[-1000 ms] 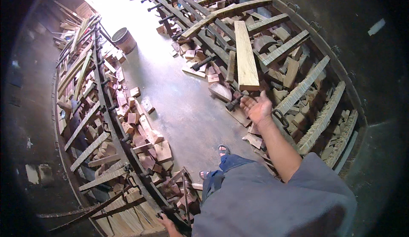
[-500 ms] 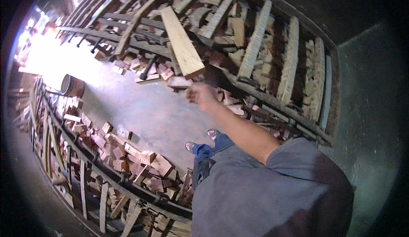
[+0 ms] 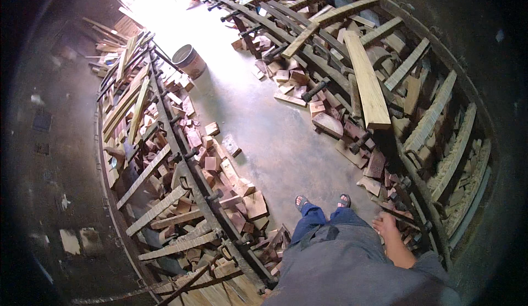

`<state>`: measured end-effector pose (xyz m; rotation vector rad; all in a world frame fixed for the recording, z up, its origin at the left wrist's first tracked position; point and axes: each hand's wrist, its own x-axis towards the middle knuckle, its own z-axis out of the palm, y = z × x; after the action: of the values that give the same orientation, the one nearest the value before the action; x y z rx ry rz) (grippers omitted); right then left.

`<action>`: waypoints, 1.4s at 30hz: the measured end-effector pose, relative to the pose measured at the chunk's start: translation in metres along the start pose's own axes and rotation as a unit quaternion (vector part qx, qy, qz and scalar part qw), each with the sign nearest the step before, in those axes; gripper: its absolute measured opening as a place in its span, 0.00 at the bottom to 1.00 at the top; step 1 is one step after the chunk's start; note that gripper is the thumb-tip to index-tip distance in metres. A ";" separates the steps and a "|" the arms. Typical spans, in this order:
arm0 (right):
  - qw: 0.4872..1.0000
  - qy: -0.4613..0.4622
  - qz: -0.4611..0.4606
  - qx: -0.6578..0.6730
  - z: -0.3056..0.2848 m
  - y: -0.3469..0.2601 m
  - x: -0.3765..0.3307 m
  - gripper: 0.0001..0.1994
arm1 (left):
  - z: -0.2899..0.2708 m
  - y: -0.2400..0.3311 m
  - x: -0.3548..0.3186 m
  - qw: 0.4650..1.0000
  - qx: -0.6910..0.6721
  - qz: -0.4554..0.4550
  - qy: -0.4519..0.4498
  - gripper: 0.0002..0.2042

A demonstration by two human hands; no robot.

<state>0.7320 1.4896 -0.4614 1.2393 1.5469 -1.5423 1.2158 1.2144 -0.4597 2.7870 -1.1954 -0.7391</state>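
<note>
See the plank (image 3: 367, 80) at 2 o'clock, on the rack (image 3: 433, 111). Looks stiff, a bit heavy; best held by the near end's edges. With right hand (image 3: 388, 226) by blocks (image 3: 375, 164) at 4 o'clock, bends fingers loosely. Cannot tell any pinch there, nor in left hand (image 3: 267, 293), mostly hidden at 6 o'clock.

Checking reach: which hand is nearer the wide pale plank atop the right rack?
Right. The right hand is apart from the plank, below its near end in the picture; the left hand, barely showing at the lower edge, is farther.
</note>
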 end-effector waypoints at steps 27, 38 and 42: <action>0.760 -0.098 -0.427 -0.480 -0.117 -0.082 -0.054 0.21 | 0.005 -0.049 -0.043 0.967 -0.207 0.116 0.090 0.26; 0.655 -0.355 -0.458 -0.484 0.024 -0.018 -0.162 0.15 | 0.051 -0.021 -0.239 0.865 -0.295 0.387 -0.124 0.12; 0.653 -0.398 -0.403 -0.503 0.097 0.051 -0.141 0.23 | 0.051 -0.060 -0.247 0.846 -0.376 0.363 -0.108 0.10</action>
<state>0.8128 1.3625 -0.3650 -0.7903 1.8445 -0.9919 1.0874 1.4354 -0.4144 1.4928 -1.4242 -1.1101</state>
